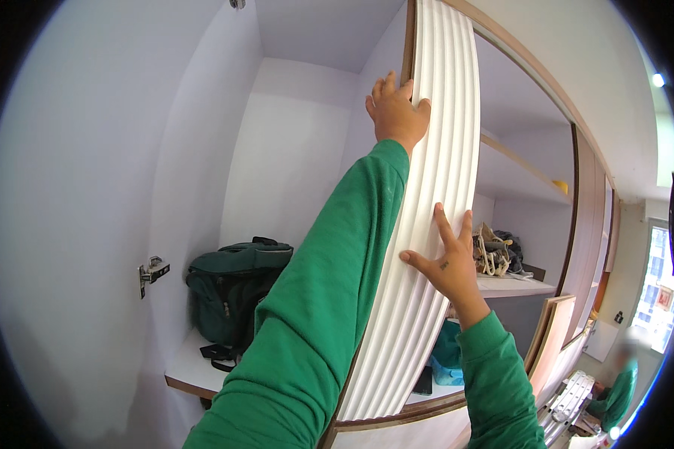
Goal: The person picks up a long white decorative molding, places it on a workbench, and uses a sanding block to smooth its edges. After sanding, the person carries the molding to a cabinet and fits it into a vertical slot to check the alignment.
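Observation:
A long white fluted panel stands upright against the cabinet front, between two compartments. High on its left edge, my left hand lies with its fingers spread, the thumb side on the panel. Lower down, my right hand rests on the ribbed face, thumb and fingers stretched apart. Both arms wear green sleeves. A wooden edge shows along the panel's upper left side. How far my left fingertips reach onto that edge is hard to tell.
A dark green backpack sits in the left compartment, near a metal hinge. Cords and cloth lie on a right-hand shelf. Loose boards lean beside it. Farther right, a person in green is near a metal ladder.

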`<state>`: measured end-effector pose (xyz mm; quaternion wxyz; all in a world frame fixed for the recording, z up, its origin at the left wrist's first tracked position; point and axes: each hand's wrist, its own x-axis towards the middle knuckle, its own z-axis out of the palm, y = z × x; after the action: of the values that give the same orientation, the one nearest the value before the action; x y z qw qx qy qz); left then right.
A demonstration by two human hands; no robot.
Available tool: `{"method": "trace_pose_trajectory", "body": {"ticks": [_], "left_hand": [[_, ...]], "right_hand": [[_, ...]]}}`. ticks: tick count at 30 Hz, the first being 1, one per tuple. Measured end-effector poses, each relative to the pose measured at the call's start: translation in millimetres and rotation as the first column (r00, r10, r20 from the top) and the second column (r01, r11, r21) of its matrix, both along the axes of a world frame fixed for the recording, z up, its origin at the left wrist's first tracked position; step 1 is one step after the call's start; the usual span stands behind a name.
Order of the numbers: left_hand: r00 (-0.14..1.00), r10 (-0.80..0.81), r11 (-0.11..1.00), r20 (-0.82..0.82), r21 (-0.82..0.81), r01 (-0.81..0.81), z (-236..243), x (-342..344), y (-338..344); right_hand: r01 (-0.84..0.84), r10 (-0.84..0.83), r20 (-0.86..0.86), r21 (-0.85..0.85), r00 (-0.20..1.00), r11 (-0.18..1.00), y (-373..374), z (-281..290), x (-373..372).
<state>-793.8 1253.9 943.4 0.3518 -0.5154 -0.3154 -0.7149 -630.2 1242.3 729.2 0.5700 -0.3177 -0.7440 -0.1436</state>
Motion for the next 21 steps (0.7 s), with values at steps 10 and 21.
{"method": "trace_pose_trajectory", "body": {"ticks": [10, 21], "left_hand": [[0.999, -0.009, 0.998, -0.037, -0.054, 0.006, -1, -1, -5], [0.998, -0.039, 0.999, -0.041, 0.002, 0.039, 0, -3, 9]], "right_hand": [[0.029, -0.029, -0.001, 0.035, 1.000, 0.999, 2, 2, -1], [0.044, -0.044, 0.020, 0.023, 0.999, 0.999, 4, 1, -1]]}}
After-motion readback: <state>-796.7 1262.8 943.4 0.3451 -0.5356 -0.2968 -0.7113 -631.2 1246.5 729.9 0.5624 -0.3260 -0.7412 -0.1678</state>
